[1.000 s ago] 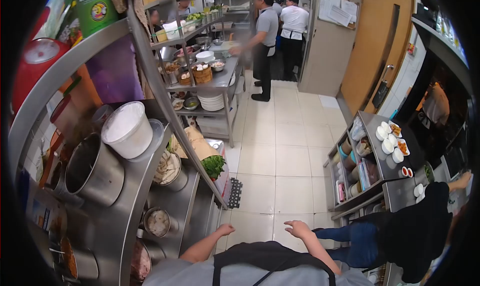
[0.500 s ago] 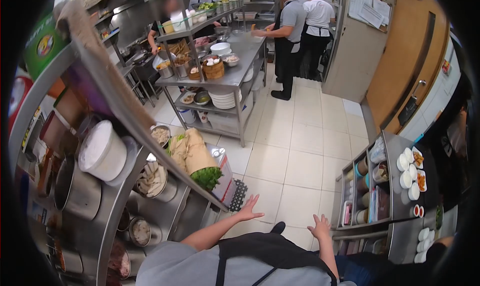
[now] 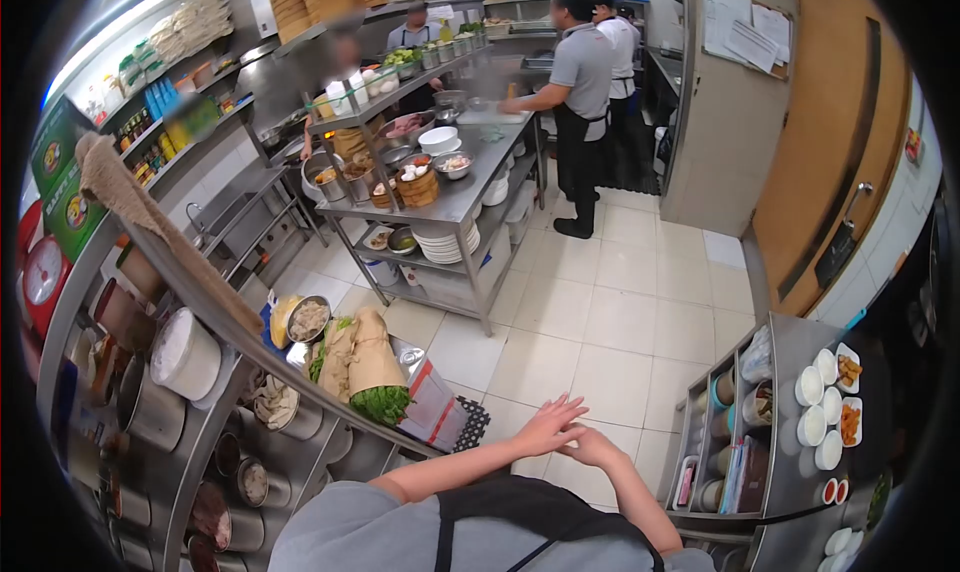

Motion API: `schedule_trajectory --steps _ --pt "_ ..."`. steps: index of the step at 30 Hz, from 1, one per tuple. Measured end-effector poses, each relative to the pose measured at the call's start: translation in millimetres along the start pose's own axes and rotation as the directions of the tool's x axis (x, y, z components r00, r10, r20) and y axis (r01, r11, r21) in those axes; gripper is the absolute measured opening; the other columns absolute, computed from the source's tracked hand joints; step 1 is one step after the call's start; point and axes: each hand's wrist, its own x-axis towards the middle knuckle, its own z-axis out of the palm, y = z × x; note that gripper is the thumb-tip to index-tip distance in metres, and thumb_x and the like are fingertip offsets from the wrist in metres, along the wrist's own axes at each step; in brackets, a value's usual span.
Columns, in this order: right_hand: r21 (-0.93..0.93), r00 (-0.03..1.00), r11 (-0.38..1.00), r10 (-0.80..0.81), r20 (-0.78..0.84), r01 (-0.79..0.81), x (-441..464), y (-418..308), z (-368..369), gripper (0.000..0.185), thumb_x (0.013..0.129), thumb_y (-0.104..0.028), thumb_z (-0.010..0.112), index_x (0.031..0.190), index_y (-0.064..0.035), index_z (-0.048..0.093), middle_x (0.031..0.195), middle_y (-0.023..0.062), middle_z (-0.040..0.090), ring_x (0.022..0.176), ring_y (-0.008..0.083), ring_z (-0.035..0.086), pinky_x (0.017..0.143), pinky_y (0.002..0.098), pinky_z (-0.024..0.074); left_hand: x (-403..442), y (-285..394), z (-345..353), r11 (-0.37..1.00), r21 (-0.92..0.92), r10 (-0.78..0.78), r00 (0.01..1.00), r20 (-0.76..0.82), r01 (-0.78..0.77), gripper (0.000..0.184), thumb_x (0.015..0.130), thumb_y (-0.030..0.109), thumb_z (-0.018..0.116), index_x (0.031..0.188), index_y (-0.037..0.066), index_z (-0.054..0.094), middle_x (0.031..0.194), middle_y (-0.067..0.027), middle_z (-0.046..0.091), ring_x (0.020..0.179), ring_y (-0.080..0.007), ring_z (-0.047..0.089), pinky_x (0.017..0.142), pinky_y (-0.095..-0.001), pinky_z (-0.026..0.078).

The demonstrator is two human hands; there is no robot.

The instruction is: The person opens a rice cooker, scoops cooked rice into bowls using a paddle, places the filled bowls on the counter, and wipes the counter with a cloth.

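Note:
Over the tiled floor, just in front of my apron, my left hand [image 3: 549, 427] reaches inward with its fingers stretched out and holds nothing. My right hand [image 3: 594, 446] meets it there, its fingers touching or lying under those of the left; its fingertips are partly hidden. No object shows between them. Left of my hands, leafy greens wrapped in brown paper [image 3: 373, 357] lie on a white and red box [image 3: 432, 402].
A steel shelf rack [image 3: 225, 402] with pots stands at my left. Ahead is a steel worktable [image 3: 465, 187] with bowls and plates. Beyond it, a person in grey [image 3: 582, 67] stands near others. At right, a counter [image 3: 790, 382] holds white bowls [image 3: 812, 385]; a wooden door [image 3: 825, 152] stands behind.
My hands were apart and have come together in front of me. The view has turned, showing more of the left side. The person in dark clothes at the right has left the view.

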Motion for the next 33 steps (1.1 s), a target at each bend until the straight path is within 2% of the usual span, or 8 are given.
schedule_trajectory --steps 8,10,11,13,15,19,27,33 --pt "0.332 1.000 0.943 -0.023 -0.006 0.024 -25.0 -27.7 -53.7 0.037 0.073 -0.031 0.064 0.101 -0.0068 0.059 0.096 0.0110 0.060 0.090 0.0222 0.056 0.081 0.0312 0.0415 54.6 20.6 9.1 0.659 -0.667 0.151 0.808 0.570 0.347 0.054 0.082 0.045 0.044 0.115 0.002 0.045 0.114 -0.0132 0.047 0.097 -0.0220 0.049 0.088 -0.0336 0.037" --pt "0.357 0.998 0.933 -0.053 0.037 0.036 -39.5 -40.2 -71.6 0.025 0.069 -0.035 0.067 0.088 -0.0185 0.067 0.063 -0.0022 0.060 0.043 0.0052 0.045 0.034 0.0187 0.0322 64.4 46.9 -9.2 0.373 -0.680 0.308 0.607 0.733 0.632 0.067 0.072 0.045 0.058 0.122 0.004 0.037 0.114 -0.0115 0.044 0.097 -0.0197 0.047 0.081 -0.0313 0.041" --pt "0.358 0.999 0.933 -0.032 0.018 0.023 -36.6 -23.8 -63.0 0.025 0.069 -0.035 0.067 0.088 -0.0185 0.067 0.063 -0.0022 0.060 0.043 0.0052 0.045 0.034 0.0187 0.0322 68.9 50.4 -4.3 0.382 -0.672 0.326 0.588 0.740 0.634 0.067 0.072 0.045 0.058 0.122 0.004 0.037 0.114 -0.0115 0.044 0.097 -0.0197 0.047 0.081 -0.0313 0.041" --pt "0.505 0.957 0.862 -0.117 0.264 -0.034 -23.5 22.2 -40.0 0.033 0.075 -0.031 0.061 0.098 -0.0061 0.062 0.096 0.0080 0.061 0.092 0.0183 0.055 0.083 0.0285 0.0409 77.8 56.4 7.7 0.317 -0.639 0.405 0.509 0.760 0.701 0.060 0.076 0.041 0.057 0.121 0.008 0.036 0.100 -0.0114 0.049 0.079 -0.0171 0.051 0.066 -0.0271 0.045" --pt "0.508 0.965 0.861 -0.156 0.209 0.029 -49.3 -10.6 -88.2 0.030 0.076 -0.031 0.060 0.096 -0.0090 0.063 0.093 0.0057 0.062 0.091 0.0163 0.056 0.082 0.0274 0.0409 84.0 62.7 22.3 0.365 -0.641 0.329 0.551 0.767 0.675 0.068 0.072 0.040 0.060 0.122 0.002 0.035 0.109 -0.0132 0.044 0.091 -0.0182 0.049 0.071 -0.0271 0.044" --pt "0.403 0.972 0.912 -0.155 0.176 0.073 -68.9 -14.4 -113.7 0.028 0.074 -0.030 0.062 0.093 -0.0098 0.064 0.088 0.0053 0.063 0.084 0.0173 0.058 0.078 0.0289 0.0430 97.6 52.4 67.8 0.347 -0.535 0.190 0.501 0.844 0.770 0.049 0.076 0.038 0.056 0.105 -0.001 0.046 0.080 -0.0129 0.053 0.067 -0.0149 0.051 0.052 -0.0226 0.042" --pt "0.417 0.982 0.907 -0.122 0.142 0.052 -39.0 -3.7 -151.2 0.025 0.076 -0.030 0.060 0.094 -0.0127 0.065 0.090 0.0023 0.063 0.086 0.0156 0.057 0.078 0.0262 0.0434 144.6 45.2 46.2 0.165 -0.552 0.393 0.459 0.797 0.817 0.045 0.076 0.037 0.053 0.098 -0.001 0.045 0.078 -0.0113 0.049 0.067 -0.0146 0.046 0.054 -0.0242 0.039" --pt "0.550 0.937 0.796 0.059 0.344 -0.252 6.8 -6.2 -180.8 0.029 0.082 -0.029 0.052 0.096 -0.0072 0.063 0.087 0.0041 0.062 0.081 0.0124 0.056 0.071 0.0234 0.0438 173.6 -21.6 76.7 -0.016 -0.399 0.529 0.347 0.775 0.917 0.038 0.077 0.036 0.050 0.088 0.000 0.048 0.067 -0.0095 0.047 0.056 -0.0129 0.043 0.046 -0.0237 0.036"
